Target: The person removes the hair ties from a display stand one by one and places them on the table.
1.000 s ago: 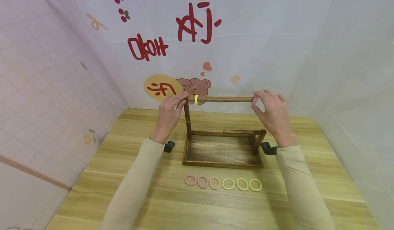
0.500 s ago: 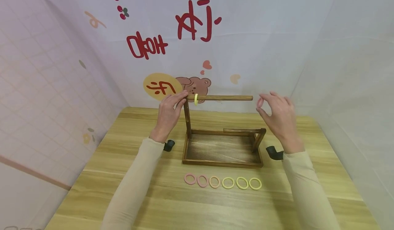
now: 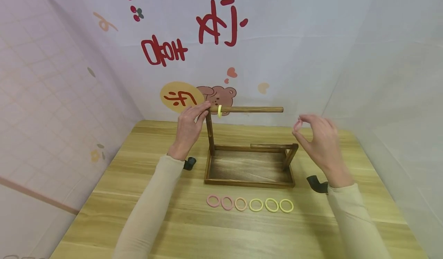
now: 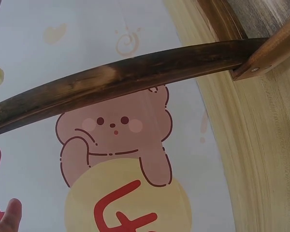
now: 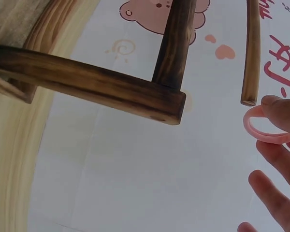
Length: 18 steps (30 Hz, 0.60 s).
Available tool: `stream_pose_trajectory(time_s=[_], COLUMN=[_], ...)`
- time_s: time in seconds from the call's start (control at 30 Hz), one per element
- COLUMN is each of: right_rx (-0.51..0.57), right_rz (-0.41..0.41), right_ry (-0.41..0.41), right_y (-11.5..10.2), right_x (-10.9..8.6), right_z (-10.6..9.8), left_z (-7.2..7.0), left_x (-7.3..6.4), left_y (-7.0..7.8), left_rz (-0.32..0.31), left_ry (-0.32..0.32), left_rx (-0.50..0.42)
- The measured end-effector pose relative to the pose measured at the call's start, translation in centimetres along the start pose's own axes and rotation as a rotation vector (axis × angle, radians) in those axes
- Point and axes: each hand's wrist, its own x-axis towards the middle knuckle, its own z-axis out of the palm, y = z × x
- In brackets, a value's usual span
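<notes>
A pink ring [image 5: 268, 137] is pinched between the thumb and fingers of my right hand [image 3: 320, 141], held in the air right of the upper rod's free end. My left hand [image 3: 189, 125] rests at the top of the tall left post [image 3: 210, 134] of a dark wooden rack [image 3: 249, 182]. From that post the long upper rod [image 3: 256, 109] reaches right, with one yellow ring [image 3: 219, 111] hanging on it near the post. A shorter rod [image 3: 268, 146] points left from the low right post [image 3: 290, 156] and carries no ring.
In front of the rack, several rings lie in a row on the wooden table [image 3: 194, 228]: pink ones [image 3: 213, 201] at the left, an orange one [image 3: 240, 204], then yellow ones [image 3: 271, 205]. A printed white backdrop [image 3: 294, 59] stands behind.
My right hand has moved away from the upper rod's end, to the right and downward, with the pink ring still pinched. My left hand has stayed at the post top.
</notes>
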Motion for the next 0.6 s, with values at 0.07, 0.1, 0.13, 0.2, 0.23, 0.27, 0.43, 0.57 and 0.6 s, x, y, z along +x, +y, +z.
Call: stream_pose_trajectory(time_s=[0.07, 0.1, 0.13, 0.2, 0.23, 0.27, 0.43, 0.57, 0.6], right_rx=[0.002, 0.005, 0.007, 0.007, 0.005, 0.005, -0.014, -0.017, -0.014], right_rz=[-0.009, -0.010, -0.013, -0.020, -0.027, -0.029, -0.020, 0.001, 0.002], right_ry=[-0.002, -0.003, -0.006, -0.014, -0.020, -0.027, -0.071, -0.111, -0.120], right_y=[0.0, 0.1, 0.1, 0.1, 0.1, 0.1, 0.1, 0.0, 0.1], right_x=[-0.5, -0.7, -0.9, -1.4, -1.6, -1.9, -2.9, -3.7, -3.9], right_z=[-0.3, -0.5, -0.6, -0.9, -1.0, -1.2, -1.7, -2.0, -2.1], left_z=[0.1, 0.1, 0.1, 0.1, 0.1, 0.1, 0.1, 0.2, 0.2], left_x=[0.0, 0.1, 0.1, 0.2, 0.2, 0.2, 0.3, 0.3, 0.3], left_y=[0.0, 0.1, 0.1, 0.1, 0.1, 0.1, 0.3, 0.3, 0.3], left_rz=[-0.003, -0.005, -0.007, -0.007, -0.006, -0.005, 0.000, -0.003, -0.004], left_ry=[0.002, 0.003, 0.004, 0.007, 0.008, 0.008, 0.011, 0.012, 0.010], left_rx=[0.000, 0.002, 0.004, 0.009, 0.013, 0.018, 0.028, 0.032, 0.031])
